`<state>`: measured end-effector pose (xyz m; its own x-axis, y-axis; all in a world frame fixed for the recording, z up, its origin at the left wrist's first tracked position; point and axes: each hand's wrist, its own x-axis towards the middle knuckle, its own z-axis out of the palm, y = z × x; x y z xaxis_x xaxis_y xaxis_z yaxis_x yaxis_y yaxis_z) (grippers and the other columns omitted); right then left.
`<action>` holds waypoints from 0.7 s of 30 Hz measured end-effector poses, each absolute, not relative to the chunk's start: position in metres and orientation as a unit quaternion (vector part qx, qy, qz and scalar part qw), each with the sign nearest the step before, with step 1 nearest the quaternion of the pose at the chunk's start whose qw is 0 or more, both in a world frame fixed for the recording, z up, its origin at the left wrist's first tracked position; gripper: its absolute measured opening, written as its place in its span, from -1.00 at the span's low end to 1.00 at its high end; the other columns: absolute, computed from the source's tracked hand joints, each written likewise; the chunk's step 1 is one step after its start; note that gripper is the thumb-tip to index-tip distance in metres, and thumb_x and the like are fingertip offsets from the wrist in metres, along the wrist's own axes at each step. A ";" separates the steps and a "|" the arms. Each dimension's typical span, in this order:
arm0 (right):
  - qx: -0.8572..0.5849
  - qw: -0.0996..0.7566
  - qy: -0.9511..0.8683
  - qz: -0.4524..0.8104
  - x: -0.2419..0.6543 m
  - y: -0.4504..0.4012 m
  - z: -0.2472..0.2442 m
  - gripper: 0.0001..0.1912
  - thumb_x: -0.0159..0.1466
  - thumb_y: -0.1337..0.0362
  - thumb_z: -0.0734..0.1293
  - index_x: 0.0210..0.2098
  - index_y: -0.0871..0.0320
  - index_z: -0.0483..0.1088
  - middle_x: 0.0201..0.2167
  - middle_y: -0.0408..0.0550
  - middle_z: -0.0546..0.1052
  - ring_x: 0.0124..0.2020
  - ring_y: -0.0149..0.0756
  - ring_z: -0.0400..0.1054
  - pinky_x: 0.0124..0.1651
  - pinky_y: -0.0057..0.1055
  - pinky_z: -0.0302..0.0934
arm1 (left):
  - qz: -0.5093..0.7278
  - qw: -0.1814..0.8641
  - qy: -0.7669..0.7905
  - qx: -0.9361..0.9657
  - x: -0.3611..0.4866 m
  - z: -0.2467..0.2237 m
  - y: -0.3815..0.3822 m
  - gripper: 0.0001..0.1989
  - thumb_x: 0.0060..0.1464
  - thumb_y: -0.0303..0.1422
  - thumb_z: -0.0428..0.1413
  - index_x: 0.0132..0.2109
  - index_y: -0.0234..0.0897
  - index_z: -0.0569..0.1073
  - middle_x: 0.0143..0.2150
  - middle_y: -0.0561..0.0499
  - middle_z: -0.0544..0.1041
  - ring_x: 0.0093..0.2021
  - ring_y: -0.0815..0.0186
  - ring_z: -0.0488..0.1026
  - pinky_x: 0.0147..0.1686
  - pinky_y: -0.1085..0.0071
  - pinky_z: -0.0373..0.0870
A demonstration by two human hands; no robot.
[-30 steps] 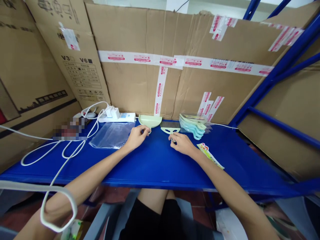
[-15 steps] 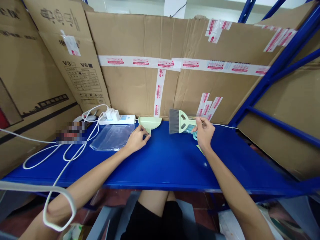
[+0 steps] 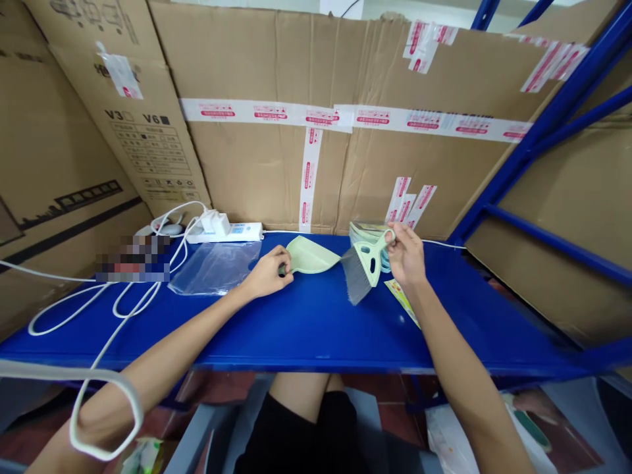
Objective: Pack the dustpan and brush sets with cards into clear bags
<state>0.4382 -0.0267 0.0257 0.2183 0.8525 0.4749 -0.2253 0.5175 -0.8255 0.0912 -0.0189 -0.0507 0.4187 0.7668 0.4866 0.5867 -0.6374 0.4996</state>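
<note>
Dustpan [image 3: 311, 256] between clear bag [image 3: 213, 268] and brush [image 3: 360, 271]

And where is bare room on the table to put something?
Free: front middle of the table, between left forearm and right forearm, before the dustpan and brush; also its right end, beyond that forearm. Crowded: left side, with white cables and plastic bag; back, with packaged stack.

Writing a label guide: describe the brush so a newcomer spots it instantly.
Behind the blue table rises a taped cardboard wall. In front of that wall, the right hand holds the pale-green brush above the tabletop. Its grey bristles set it apart from the pale-green dustpan in the left hand.
</note>
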 end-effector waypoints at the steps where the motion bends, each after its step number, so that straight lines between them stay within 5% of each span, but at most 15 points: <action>1: -0.311 0.713 -0.512 0.364 0.437 -0.028 0.027 -0.72 0.19 0.02 0.53 -0.23 0.05 0.55 -0.47 -0.16 0.51 -0.43 -0.36 0.43 -0.43 -0.45 0.35 | 0.357 0.126 0.407 0.831 0.091 -0.050 -0.019 -0.89 0.00 -0.47 0.15 -0.40 -0.20 0.37 -0.07 -0.06 0.49 -0.12 0.20 0.52 -0.03 0.23 0.46; 5: -0.261 0.687 -0.560 0.382 0.433 -0.038 0.031 -0.69 0.21 0.13 0.44 -0.06 0.00 0.53 -0.13 -0.01 0.68 0.01 -0.03 0.60 -0.03 -0.03 0.55 | 0.369 0.117 0.413 0.824 0.091 -0.050 -0.019 -0.86 -0.02 -0.50 0.13 -0.36 -0.18 0.33 -0.08 -0.06 0.50 -0.09 0.17 0.52 0.00 0.20 0.45; 10: -0.242 0.633 -0.607 0.415 0.426 -0.050 0.036 -0.17 0.09 0.30 0.41 0.34 -0.21 0.25 0.31 -0.06 0.53 0.32 0.06 0.44 0.20 0.29 0.44 | 0.359 0.121 0.408 0.831 0.092 -0.049 -0.021 -0.86 0.00 -0.50 0.11 -0.35 -0.17 0.30 -0.10 -0.06 0.49 -0.13 0.17 0.51 -0.07 0.22 0.45; 15: -0.301 0.589 -0.635 0.398 0.424 -0.050 0.031 -0.04 0.17 0.23 0.36 0.51 -0.30 0.00 0.41 -0.04 0.43 0.38 0.06 0.39 0.26 0.32 0.38 | 0.349 0.112 0.401 0.840 0.092 -0.049 -0.021 -0.86 0.00 -0.53 0.10 -0.33 -0.18 0.34 -0.10 -0.06 0.48 -0.13 0.17 0.51 -0.03 0.20 0.45; 21: -0.297 0.598 -0.624 0.407 0.414 -0.032 0.014 -0.25 0.29 -0.14 0.42 0.41 -0.21 0.20 0.49 -0.01 0.33 0.43 -0.03 0.33 0.41 0.12 0.30 | 0.341 0.111 0.389 0.849 0.091 -0.049 -0.023 -0.86 0.01 -0.53 0.10 -0.30 -0.19 0.41 -0.08 -0.06 0.48 -0.15 0.18 0.52 -0.04 0.22 0.48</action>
<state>0.4143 -0.0321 0.0142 -0.1091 0.8565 0.5045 -0.1159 0.4931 -0.8622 0.0915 -0.0226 -0.0489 0.4655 0.7353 0.4926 0.5839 -0.6734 0.4533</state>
